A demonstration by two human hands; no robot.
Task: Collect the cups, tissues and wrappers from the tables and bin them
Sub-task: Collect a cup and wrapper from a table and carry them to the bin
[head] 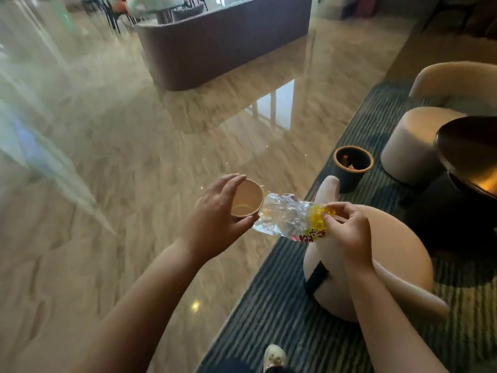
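**Obs.: cup and wrapper in hand, bin ahead on rug**

Bottom centre of frame: one pale shoe (274, 356) at the edge of a striped dark rug (282, 305); glossy marble floor (134, 157) fills the left half.

Lower right: rounded cream stool (403, 251) with a dark strap, standing on the rug; the right forearm crosses in front of it.

Centre: left hand (215, 211) grasps a brown paper cup (246, 199), fingers curled round its side, mouth tipped toward the viewer; right hand (349, 230) pinches the yellow printed end of a crumpled clear wrapper (285, 216); the wrapper's far end lies just beside the cup rim, contact not certain; both items held in the air above the floor's edge.

Right of centre, beyond the hands: small dark bin (353, 165) with a tan rim on the rug; some rubbish inside, kind unclear.

Right edge: pale pouf (411, 146) near a dark round table (470, 149); cream armchair (457, 76) behind.

Upper centre: long purple sofa (223, 47); blurred chairs beyond it.
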